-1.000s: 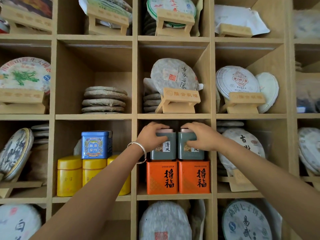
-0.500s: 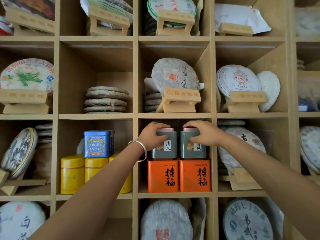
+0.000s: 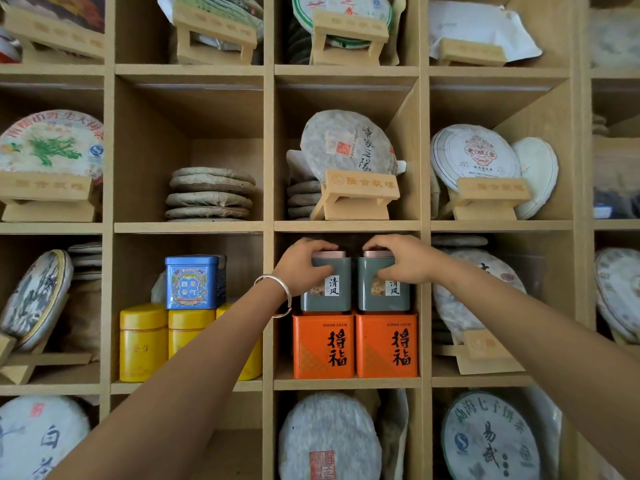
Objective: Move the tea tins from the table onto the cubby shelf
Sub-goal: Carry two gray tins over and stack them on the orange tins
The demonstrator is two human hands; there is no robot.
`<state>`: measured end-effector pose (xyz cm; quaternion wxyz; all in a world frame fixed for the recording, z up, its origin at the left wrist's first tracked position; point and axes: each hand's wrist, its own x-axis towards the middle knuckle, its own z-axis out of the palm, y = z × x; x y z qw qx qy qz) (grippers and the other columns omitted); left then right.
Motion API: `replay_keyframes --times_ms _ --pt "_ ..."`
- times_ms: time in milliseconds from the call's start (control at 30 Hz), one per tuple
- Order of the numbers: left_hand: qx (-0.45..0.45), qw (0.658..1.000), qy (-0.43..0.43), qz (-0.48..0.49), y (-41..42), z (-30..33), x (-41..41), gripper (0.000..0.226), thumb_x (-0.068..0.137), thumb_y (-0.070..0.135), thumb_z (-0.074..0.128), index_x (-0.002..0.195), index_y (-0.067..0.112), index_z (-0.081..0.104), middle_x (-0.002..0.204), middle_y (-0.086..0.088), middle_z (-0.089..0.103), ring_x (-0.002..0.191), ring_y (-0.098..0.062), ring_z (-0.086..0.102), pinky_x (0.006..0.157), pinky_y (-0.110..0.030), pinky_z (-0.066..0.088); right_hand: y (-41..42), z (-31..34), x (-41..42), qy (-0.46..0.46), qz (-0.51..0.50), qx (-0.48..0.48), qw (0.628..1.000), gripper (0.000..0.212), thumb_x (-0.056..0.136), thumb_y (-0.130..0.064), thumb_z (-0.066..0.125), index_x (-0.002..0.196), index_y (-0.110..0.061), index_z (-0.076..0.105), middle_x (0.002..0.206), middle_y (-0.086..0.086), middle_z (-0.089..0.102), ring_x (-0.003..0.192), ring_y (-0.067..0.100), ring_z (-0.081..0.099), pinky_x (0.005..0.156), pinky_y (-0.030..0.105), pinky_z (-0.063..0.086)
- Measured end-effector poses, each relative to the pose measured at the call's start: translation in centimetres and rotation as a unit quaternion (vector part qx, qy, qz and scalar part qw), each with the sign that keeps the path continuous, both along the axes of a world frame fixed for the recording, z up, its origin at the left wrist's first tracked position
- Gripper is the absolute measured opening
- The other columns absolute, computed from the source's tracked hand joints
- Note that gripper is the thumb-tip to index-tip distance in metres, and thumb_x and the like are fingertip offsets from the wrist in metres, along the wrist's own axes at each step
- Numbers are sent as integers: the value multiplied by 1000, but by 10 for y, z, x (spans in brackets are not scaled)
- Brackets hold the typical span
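Two grey-green tea tins stand side by side in the middle cubby, each on top of an orange tin. My left hand (image 3: 304, 266) grips the left grey tin (image 3: 327, 292) from its upper left, fingers curled over the pinkish lid. My right hand (image 3: 401, 259) grips the right grey tin (image 3: 382, 294) from its upper right, thumb on the front face. Under them sit the left orange tin (image 3: 323, 344) and the right orange tin (image 3: 386, 344). One cubby to the left, a blue tin (image 3: 194, 282) rests on several yellow tins (image 3: 143, 341).
The wooden cubby shelf (image 3: 268, 150) fills the view. Round paper-wrapped tea cakes on wooden stands (image 3: 360, 195) occupy most cubbies around. A flat stack of tea cakes (image 3: 209, 194) lies in the cubby above the blue tin. The table is out of sight.
The right grey tin has been turned so more of its label faces front. Both hands stay on the tins; the view has drifted a little.
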<state>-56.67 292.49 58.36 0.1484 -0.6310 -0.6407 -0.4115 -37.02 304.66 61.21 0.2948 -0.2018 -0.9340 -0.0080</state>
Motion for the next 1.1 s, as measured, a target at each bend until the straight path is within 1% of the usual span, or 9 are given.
replay_keyframes --times_ms 67,267,467,600,700,800,933,1033,1100 --pt "1 1000 3 0 0 -1 0 45 82 24 65 126 29 56 117 -1 51 105 -16 53 90 -35 51 1 1 0 -1 -3 3 1000 56 75 -22 73 126 -27 53 119 0 60 100 14 56 77 26 47" --pt "2 1000 -1 -3 1 0 -1 42 81 24 65 122 31 58 116 1 54 101 -13 54 83 -31 51 3 1 -1 -6 -1 3 1000 56 74 -22 73 126 -28 52 121 0 59 101 14 56 80 30 50" --pt "28 1000 11 7 -1 1 2 42 78 28 67 120 30 60 114 1 55 105 -16 52 92 -39 49 3 -1 0 -26 -8 22 999 57 76 -24 72 128 -26 49 124 3 56 107 17 55 89 38 51" --pt "49 999 10 -2 -6 3 5 40 80 25 65 120 28 60 119 0 57 110 -16 52 96 -40 47 1 0 1 -33 -23 46 998 66 79 -28 70 137 -25 41 130 7 51 116 22 51 96 40 46" --pt "60 998 5 -16 -12 5 7 37 82 20 62 119 25 61 122 1 59 113 -13 52 96 -38 47 -2 2 3 -37 -26 66 997 66 80 -29 69 139 -23 40 135 8 51 121 22 49 100 38 43" --pt "81 996 -8 -24 -17 5 9 34 83 15 60 116 24 64 121 3 62 113 -10 53 93 -30 47 -8 3 8 -53 -35 128 990 61 82 -31 65 138 -22 42 131 7 53 121 22 49 97 39 44" --pt "109 993 -15 -35 -26 4 12 26 82 13 60 105 23 68 107 7 67 102 -5 59 85 -20 45 -17 -1 16 -23 -30 214 976 51 84 -33 60 132 -20 48 122 4 56 114 20 52 88 35 47" --pt "77 996 13 -39 -31 0 18 22 83 15 61 102 24 67 98 11 67 92 1 60 77 -12 43 -24 -5 22 -9 -27 221 975 42 84 -34 58 123 -21 53 116 1 58 108 19 53 81 34 47" --pt "57 997 29 -44 -31 -1 25 20 83 18 62 101 26 66 96 15 66 90 6 59 74 -8 42 -27 -9 28 -15 -42 221 974 37 84 -36 57 118 -23 54 111 0 57 105 18 52 75 31 44"
